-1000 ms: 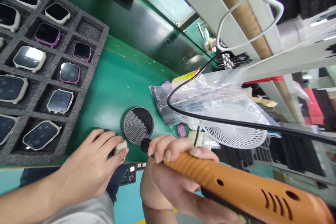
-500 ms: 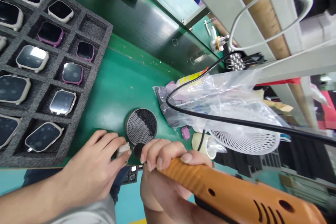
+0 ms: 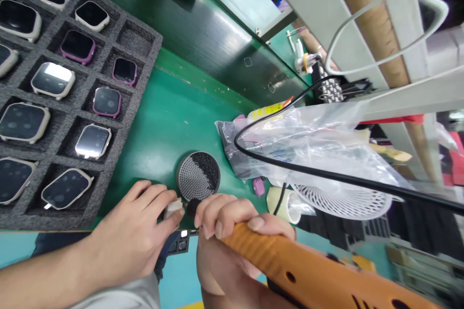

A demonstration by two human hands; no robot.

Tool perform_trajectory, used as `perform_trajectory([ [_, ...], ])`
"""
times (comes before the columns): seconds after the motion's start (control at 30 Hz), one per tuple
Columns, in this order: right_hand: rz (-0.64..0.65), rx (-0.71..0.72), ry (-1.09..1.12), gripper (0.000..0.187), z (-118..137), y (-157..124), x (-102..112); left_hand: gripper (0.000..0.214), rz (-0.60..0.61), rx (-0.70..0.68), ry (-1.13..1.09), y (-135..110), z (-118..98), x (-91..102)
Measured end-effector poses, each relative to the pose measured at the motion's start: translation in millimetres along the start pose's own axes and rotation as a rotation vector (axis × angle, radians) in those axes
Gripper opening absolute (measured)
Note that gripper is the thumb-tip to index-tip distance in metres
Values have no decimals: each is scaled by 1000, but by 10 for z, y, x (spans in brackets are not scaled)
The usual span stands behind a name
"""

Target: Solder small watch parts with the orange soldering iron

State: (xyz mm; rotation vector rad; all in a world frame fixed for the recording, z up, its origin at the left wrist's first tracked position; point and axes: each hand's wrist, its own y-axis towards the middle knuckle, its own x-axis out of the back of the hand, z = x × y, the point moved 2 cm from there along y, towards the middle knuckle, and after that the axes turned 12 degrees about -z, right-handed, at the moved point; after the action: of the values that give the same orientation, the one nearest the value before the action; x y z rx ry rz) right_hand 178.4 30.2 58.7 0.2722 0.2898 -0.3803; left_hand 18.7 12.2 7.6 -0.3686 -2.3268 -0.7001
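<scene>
My left hand (image 3: pixel 132 236) rests at the near edge of the green bench (image 3: pixel 170 116) and pinches a small white watch body (image 3: pixel 173 206) between thumb and fingers. My right hand (image 3: pixel 232 231) is wrapped round an orange electric screwdriver (image 3: pixel 311 270). Its black tip (image 3: pixel 192 206) sits right against the white watch body. A round mesh dish of tiny black screws (image 3: pixel 198 175) stands just beyond the two hands.
A black foam tray (image 3: pixel 141 43) at the left holds several smartwatch bodies, white and purple. The screwdriver's black cable (image 3: pixel 326 176) loops over a clear plastic bag (image 3: pixel 304 140). A white fan grille (image 3: pixel 340 200) and a tape roll (image 3: pixel 281 200) lie to the right.
The screwdriver tip has moved left until it meets the white watch body in my left hand. The view has shifted slightly; the left hand keeps its hold.
</scene>
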Motion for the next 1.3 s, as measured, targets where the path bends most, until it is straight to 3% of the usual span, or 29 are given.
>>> perform_trajectory([
  [0.13,-42,-27,7,76,-6,-6,-56,35,-14,4,-9,3,-3,-8],
  [0.3,44,23,-47,65,-3,2,-111,31,-26,10,-25,6,-3,2],
  [0.53,55,-36,-23,72,-33,32,-56,31,5,13,-6,0,0,13],
  [0.63,38,-30,7,70,-4,112,-22,45,36,-9,26,-39,8,21],
  [0.8,-84,150,5,58,39,287,86,70,59,-36,30,-106,21,59],
  [1.03,-95,128,12,55,-105,321,164,29,-55,20,195,-46,-21,35],
  [1.3,-95,90,-7,56,-104,296,135,24,-73,1,120,-62,11,0],
])
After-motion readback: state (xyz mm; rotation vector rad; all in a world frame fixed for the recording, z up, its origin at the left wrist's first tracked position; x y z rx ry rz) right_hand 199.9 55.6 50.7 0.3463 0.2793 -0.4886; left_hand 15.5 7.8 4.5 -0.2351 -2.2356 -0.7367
